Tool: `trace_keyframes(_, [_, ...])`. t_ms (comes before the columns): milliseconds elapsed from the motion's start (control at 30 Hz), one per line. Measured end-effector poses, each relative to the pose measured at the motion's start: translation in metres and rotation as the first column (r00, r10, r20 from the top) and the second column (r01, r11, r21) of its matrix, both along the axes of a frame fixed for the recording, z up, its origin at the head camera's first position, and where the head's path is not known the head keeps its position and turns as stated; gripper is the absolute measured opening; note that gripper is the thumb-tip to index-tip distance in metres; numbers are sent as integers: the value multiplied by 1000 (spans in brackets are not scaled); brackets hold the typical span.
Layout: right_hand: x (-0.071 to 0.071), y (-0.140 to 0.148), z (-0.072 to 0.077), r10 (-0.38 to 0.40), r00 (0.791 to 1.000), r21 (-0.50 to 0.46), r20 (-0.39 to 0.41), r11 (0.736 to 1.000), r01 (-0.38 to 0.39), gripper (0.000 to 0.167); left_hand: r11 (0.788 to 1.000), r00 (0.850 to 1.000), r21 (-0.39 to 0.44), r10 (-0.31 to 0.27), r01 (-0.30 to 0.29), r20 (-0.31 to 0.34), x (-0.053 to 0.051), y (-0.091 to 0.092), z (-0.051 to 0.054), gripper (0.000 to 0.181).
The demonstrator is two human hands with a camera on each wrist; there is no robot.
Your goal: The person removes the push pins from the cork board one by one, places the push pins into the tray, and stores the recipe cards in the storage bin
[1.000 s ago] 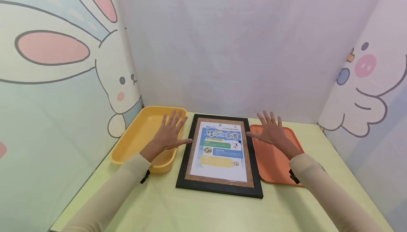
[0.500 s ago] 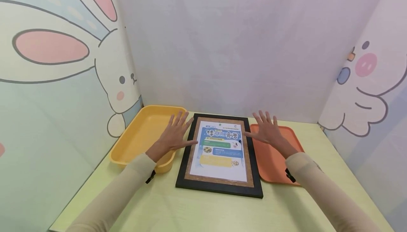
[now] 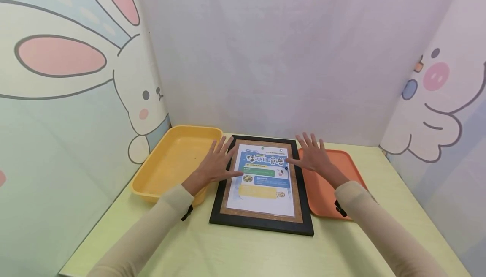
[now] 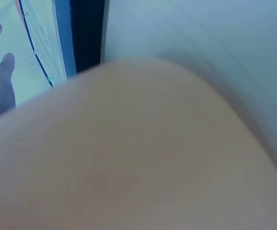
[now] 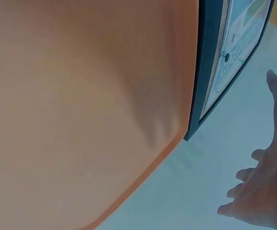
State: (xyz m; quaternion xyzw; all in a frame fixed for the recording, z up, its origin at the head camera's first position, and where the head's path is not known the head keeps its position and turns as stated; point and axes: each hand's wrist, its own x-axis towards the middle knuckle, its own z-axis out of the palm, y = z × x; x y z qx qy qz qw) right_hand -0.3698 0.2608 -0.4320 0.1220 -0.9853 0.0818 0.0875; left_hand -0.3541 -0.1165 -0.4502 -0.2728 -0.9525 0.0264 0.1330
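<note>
A black-framed cork board (image 3: 262,226) lies flat on the table, bearing a printed poster (image 3: 262,204) with blue, green and yellow panels. My left hand (image 3: 213,166), fingers spread, appears above the board's left edge in the head view and holds nothing. Over the opposite edge and part of the orange tray (image 3: 322,201), my right hand (image 3: 316,159) is likewise spread and holds nothing. Both thumbs point inward over the poster. In the right wrist view the right hand (image 5: 267,177) looks apart from the board. A large blurred surface hides most of the left wrist view.
A deep yellow tray (image 3: 167,167) stands left of the board, partly behind the left arm. The pale table (image 3: 228,256) is enclosed by a plain back cloth (image 3: 281,57) and side walls printed with cartoon animals.
My left hand has moved right, from over the yellow tray toward the board. My right hand has shifted left, so the hands are closer together. Board and trays stay put.
</note>
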Motion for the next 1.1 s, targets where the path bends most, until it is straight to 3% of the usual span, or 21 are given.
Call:
trace_keyframes(167, [-1,-4,-1,5,1000,19,-8,1000,-5,111,1000,1000,5,-10,10,13,3,8,-2,114])
trace_keyframes(333, [-4,-7,-5,12,1000,37,4,999,-12,112,1000,997,13,-3,2,75,7,13,-4,112])
trace_keyframes(633, [-6,-14,-9,34,999,-12,2,999,-34,110,1000,988,17,22,-25,156,14,26,-4,107])
trace_keyframes(833, [-6,-19,-10,48,999,11,-5,999,-48,110,998,979,21,50,-55,198,15,34,-7,106])
trace_keyframes(1100, [-9,-23,-13,69,998,2,2,998,-69,110,998,978,-10,62,-61,198,15,39,-15,105])
